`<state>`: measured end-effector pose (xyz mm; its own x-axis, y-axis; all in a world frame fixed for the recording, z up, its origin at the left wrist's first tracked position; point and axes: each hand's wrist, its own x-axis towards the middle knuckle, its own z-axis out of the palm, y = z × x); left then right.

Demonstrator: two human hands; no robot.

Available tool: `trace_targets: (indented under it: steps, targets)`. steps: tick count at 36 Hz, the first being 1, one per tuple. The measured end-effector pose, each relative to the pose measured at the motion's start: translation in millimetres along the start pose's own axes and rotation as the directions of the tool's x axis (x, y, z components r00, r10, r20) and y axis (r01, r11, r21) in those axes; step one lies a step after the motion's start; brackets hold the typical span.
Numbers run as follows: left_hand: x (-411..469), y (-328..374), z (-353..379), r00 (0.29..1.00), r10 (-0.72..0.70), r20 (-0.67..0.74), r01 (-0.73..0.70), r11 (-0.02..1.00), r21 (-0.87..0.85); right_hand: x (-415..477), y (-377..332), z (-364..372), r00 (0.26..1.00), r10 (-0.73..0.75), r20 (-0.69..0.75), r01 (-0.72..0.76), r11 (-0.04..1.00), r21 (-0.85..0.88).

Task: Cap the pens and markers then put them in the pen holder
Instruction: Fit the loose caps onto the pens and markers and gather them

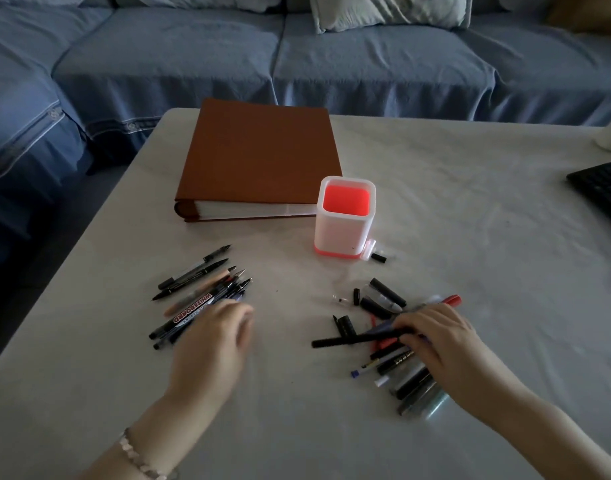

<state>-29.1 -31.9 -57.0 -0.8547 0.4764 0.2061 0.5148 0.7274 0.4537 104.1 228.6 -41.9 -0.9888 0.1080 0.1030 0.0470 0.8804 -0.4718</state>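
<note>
At far left lies our pile of uncapped pens, tips fanned up and to the right, one of them marked WHITEBOARD; sorted this way, we judge, so bodies can be drawn one at a time. Our left hand hovers over the near end of that pile, blurred, fingers loosely curled; we cannot tell whether it grips anything. Behind it sits a brown album, not part of the job. The holder, white with a red inside, stands upright at centre, just in front of the album's right corner, and looks empty: nothing is stowed yet. A small black cap lies just beside its base on the right. Further right is the second pile, caps and more markers mixed, a red-tipped one at its far edge. Our right hand rests on this pile, fingers pinched on a long black pen that points left toward the other hand, likely to bring pen and cap together. A keyboard shows at the right edge.
</note>
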Motion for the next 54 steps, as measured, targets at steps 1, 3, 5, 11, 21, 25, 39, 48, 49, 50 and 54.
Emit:
trace_targets:
  steps: [1,3,5,11,21,25,39,48,49,50,54]
  targets:
    - [0,-8,0,0.999,-0.017,-0.04,0.02,0.996,0.088,-3,7,1,0.999,0.022,-0.042,-0.023,0.999,-0.024]
    - [-2,-18,0,0.996,-0.079,-0.037,0.084,0.977,0.195,-10,21,1,0.994,0.053,-0.1,-0.059,0.996,-0.067]
    - [-4,-22,0,0.994,-0.107,-0.006,0.105,0.962,0.254,-13,31,0,0.99,0.085,-0.116,-0.095,0.992,-0.089]
    - [-5,-21,2,0.988,-0.139,0.065,0.109,0.933,0.343,-9,45,-3,0.978,0.207,-0.01,-0.206,0.97,-0.126]
    - [2,-17,9,0.978,-0.13,0.161,0.072,0.942,0.328,33,11,2,0.983,0.184,0.004,-0.182,0.977,-0.109]
    - [2,-5,6,0.969,-0.171,0.177,0.142,0.976,0.164,67,7,9,0.974,0.224,-0.028,-0.225,0.973,-0.045]
    - [6,10,-3,0.98,-0.092,0.175,0.125,0.975,-0.185,134,23,30,0.93,0.369,0.015,-0.367,0.928,-0.065]
    - [4,36,-8,0.974,-0.123,0.191,0.197,0.879,-0.435,88,-7,8,0.869,0.477,-0.132,-0.356,0.787,0.503]
    - [4,39,-8,0.971,-0.116,0.208,0.203,0.862,-0.464,81,-11,3,0.833,0.553,-0.017,-0.381,0.596,0.707]
    - [4,43,-7,0.97,-0.108,0.218,0.204,0.847,-0.491,74,-15,-2,0.796,0.585,0.156,-0.387,0.294,0.874]
    - [4,55,-5,0.972,-0.063,0.228,0.182,0.815,-0.549,51,-24,-16,0.719,0.479,0.503,-0.33,-0.402,0.854]
